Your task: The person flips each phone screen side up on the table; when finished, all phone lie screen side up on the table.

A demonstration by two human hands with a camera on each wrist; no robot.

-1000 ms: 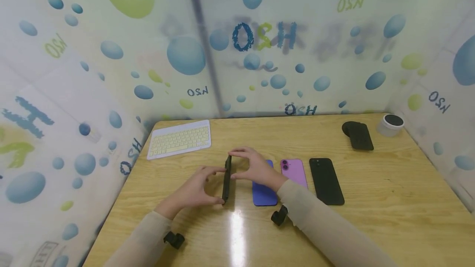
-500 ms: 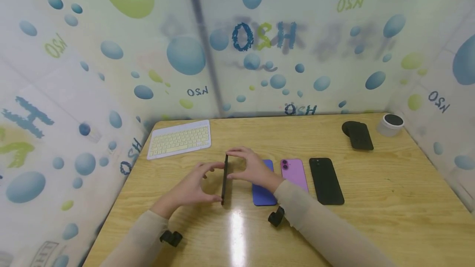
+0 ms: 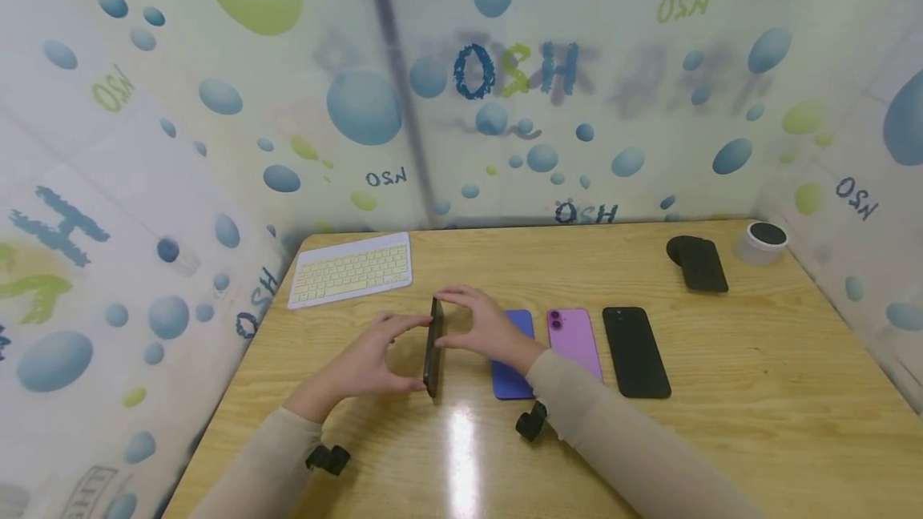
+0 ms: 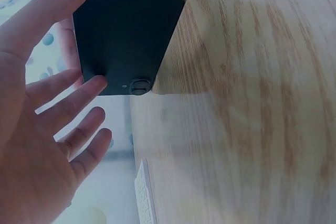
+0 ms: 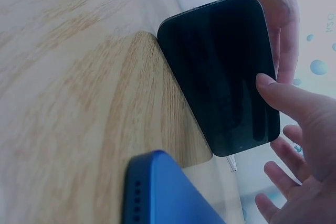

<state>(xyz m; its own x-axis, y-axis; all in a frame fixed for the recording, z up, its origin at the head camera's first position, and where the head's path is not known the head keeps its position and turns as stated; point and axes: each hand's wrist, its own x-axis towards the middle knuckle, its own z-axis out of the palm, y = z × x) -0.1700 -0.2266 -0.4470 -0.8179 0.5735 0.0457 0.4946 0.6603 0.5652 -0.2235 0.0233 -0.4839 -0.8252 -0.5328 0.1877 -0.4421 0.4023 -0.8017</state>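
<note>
A black smartphone (image 3: 433, 351) stands on its long edge on the table, held between both hands. My left hand (image 3: 360, 360) grips it from the left, thumb at the near end and fingertips on the back (image 4: 123, 35), which bears a small camera bump. From the right, my right hand (image 3: 485, 331) holds the far part, its thumb on the dark screen (image 5: 215, 72) and its fingers toward the far end. Under the right wrist lies a blue phone (image 3: 509, 379), partly covered. Beside it are a pink phone (image 3: 574, 335) and another black phone (image 3: 636, 352), backs up.
A white keyboard (image 3: 352, 269) lies at the back left of the wooden table (image 3: 779, 391). Toward the back right are a black folded object (image 3: 701, 264) and a white round container (image 3: 763, 243) with a dark top. Patterned walls enclose the table's back and sides.
Both hands have shifted slightly left with the upright smartphone. The phone has turned a little about its long edge, staying in both hands. The other phones have not moved.
</note>
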